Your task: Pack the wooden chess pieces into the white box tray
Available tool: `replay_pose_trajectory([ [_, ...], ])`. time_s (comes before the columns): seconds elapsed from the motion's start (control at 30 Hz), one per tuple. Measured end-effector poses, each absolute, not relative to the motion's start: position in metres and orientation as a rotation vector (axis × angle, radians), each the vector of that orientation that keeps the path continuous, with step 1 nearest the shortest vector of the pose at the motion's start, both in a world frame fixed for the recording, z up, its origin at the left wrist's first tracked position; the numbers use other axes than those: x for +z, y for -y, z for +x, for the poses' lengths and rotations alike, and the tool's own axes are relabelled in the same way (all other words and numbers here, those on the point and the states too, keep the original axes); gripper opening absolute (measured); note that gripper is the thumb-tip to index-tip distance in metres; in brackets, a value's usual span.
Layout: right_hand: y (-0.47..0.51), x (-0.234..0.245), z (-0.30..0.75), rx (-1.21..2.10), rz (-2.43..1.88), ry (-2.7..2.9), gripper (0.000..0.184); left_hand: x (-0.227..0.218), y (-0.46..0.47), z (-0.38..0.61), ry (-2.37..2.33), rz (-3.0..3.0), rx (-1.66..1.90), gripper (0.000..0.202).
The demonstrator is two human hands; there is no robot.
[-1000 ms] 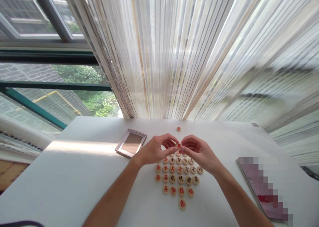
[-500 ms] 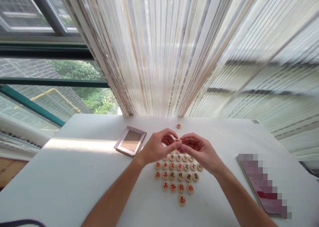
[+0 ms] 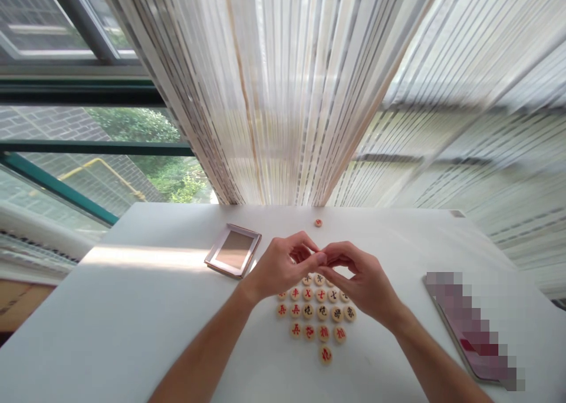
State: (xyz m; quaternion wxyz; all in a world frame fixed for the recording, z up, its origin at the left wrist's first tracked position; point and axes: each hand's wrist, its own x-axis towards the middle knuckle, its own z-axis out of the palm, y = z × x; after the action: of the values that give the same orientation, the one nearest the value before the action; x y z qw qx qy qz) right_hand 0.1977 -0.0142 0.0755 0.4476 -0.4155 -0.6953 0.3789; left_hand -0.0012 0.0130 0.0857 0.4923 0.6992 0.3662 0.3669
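My left hand (image 3: 278, 267) and my right hand (image 3: 360, 279) meet fingertip to fingertip above a white table (image 3: 132, 308). Both are pinched together around a small round wooden chess piece that is mostly hidden between the fingers. Below them lie several round wooden chess pieces (image 3: 316, 314) with red and black characters, set out in rows that narrow to a single piece (image 3: 326, 354) nearest me. One lone piece (image 3: 318, 222) sits farther back near the curtain.
A small pink-framed tray or lid (image 3: 233, 251) lies left of my hands. A flat blurred book or box (image 3: 473, 332) rests at the right. Striped sheer curtains (image 3: 309, 96) hang behind the table, with a window (image 3: 88, 143) at the left.
My hands have stayed joined over the top rows and closed in tighter, so the red-marked piece seen between the fingers earlier is hidden. The view shifted slightly.
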Motion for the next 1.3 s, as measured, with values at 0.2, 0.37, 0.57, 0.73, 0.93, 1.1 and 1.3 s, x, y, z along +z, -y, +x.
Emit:
replay_pose_trajectory([
  [0.2,0.010,0.076,0.205,1.070,-1.003,1.679,0.019,0.089,-0.015,-0.007,-0.836,1.784,0.822,0.022],
  [0.37,0.005,0.077,0.209,1.146,-1.021,1.619,0.020,0.089,-0.016,-0.010,-0.819,1.823,0.766,0.026],
  [0.57,0.001,0.074,0.212,1.164,-1.020,1.588,0.019,0.091,-0.015,-0.007,-0.826,1.887,0.749,0.030],
  [0.73,-0.001,0.072,0.212,1.205,-1.014,1.553,0.020,0.090,-0.015,-0.006,-0.843,1.916,0.746,0.032],
  [0.93,0.003,0.075,0.212,1.281,-0.967,1.526,0.018,0.090,-0.015,-0.006,-0.859,1.950,0.784,0.028],
  [1.1,0.006,0.078,0.210,1.331,-0.958,1.498,0.018,0.086,-0.017,-0.005,-0.860,1.910,0.812,0.025],
  [1.3,0.009,0.078,0.206,1.193,-0.961,1.631,0.017,0.084,-0.020,-0.002,-0.854,1.870,0.852,0.018],
])
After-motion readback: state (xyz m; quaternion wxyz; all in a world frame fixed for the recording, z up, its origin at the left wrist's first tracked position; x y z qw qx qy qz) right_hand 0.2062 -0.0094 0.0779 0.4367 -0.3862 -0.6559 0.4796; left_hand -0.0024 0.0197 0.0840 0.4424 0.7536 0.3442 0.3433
